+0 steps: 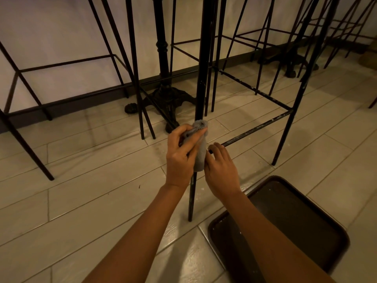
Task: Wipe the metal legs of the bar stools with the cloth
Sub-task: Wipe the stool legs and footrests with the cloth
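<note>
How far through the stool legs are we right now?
Nothing looks clearly finished. In hand: the left hand holds the grey cloth wrapped around the near black metal stool leg, with the right hand beside it. Left: the leg's lower section and the white-speckled black footrest bar still show spots, and the other stools' legs remain.

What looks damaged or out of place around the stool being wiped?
The footrest bar and leg show pale flecks, chipped paint or residue. A dark tray lies on the floor tiles, also speckled. Nothing spilled.
</note>
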`<state>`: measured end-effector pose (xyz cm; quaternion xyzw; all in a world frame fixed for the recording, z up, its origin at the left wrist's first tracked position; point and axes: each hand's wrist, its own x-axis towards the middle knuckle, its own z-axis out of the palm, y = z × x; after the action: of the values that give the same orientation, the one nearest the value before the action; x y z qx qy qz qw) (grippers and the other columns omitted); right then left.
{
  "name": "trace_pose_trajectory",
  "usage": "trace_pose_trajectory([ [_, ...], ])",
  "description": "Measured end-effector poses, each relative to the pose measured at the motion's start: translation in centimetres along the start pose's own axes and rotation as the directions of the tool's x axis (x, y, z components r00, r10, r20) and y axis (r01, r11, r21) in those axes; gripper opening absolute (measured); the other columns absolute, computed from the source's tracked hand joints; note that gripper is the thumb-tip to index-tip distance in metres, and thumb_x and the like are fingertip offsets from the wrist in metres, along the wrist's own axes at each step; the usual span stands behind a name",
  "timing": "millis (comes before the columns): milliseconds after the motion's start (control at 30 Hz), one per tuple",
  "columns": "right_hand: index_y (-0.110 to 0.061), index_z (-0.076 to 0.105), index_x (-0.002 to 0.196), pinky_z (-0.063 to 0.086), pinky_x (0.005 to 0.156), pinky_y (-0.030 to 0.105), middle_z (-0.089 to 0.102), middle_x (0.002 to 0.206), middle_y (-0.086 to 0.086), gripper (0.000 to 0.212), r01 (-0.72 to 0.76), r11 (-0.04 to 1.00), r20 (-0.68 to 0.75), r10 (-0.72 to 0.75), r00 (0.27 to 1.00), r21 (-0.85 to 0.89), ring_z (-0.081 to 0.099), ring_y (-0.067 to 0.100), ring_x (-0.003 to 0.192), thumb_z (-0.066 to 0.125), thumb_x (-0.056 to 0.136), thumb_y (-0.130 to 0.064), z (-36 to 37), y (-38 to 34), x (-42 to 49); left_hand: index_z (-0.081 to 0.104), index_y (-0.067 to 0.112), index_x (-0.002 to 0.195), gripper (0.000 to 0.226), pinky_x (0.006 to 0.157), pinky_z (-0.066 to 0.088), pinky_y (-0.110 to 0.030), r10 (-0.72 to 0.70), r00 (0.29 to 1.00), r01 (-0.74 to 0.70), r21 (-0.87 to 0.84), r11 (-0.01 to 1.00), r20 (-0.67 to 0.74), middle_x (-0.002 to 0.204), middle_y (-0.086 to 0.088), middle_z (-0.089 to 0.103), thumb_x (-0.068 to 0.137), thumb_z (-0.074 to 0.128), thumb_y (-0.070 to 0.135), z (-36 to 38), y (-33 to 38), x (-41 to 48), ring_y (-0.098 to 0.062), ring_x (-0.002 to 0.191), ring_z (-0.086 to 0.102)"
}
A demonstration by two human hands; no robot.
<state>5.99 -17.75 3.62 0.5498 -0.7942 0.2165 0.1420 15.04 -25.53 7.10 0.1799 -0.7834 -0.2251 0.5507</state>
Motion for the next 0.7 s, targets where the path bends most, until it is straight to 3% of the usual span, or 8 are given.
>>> trace_pose_trajectory([
  [167,-0.004,0.061,0.112,0.044,0.1,0.047,0.061,0.116,0.02,0.042,-0.008,1.0,0.025,0.008,1.0,-0.008,0.051,0.036,0.12,0.031,0.09,-0.023,0.0,-0.1,0.1,0.056,0.009,0.122,0.033,0.102,0.044,-0.034,-0.058,0.996,0.059,-0.014,0.998,0.067,0.122,-0.007,0.043,0.093,0.049,0.022,0.0,-0.7,-2.6,-0.02,0.116,0.046],
  [433,-0.003,0.06,0.114,0.044,0.101,0.046,0.061,0.117,0.019,0.039,-0.02,1.0,0.012,0.02,1.0,0.016,0.05,0.036,0.121,0.034,0.09,-0.02,0.0,-0.2,0.1,0.057,0.007,0.122,0.033,0.103,0.044,-0.036,-0.069,0.997,0.07,-0.055,0.996,0.027,0.123,-0.006,0.042,0.089,0.054,0.01,0.4,0.2,-1.7,-0.019,0.118,0.046],
  [700,-0.007,0.054,0.12,0.042,0.103,0.045,0.058,0.12,0.018,0.041,-0.016,1.0,0.032,0.016,0.999,0.01,0.046,0.034,0.123,0.033,0.089,-0.023,0.0,0.0,-0.1,0.057,0.006,0.121,0.036,0.106,0.037,-0.02,-0.121,0.989,0.127,-0.072,0.989,0.086,0.126,-0.012,0.046,0.094,0.046,0.025,0.2,-0.5,-4.3,-0.007,0.121,0.042],
])
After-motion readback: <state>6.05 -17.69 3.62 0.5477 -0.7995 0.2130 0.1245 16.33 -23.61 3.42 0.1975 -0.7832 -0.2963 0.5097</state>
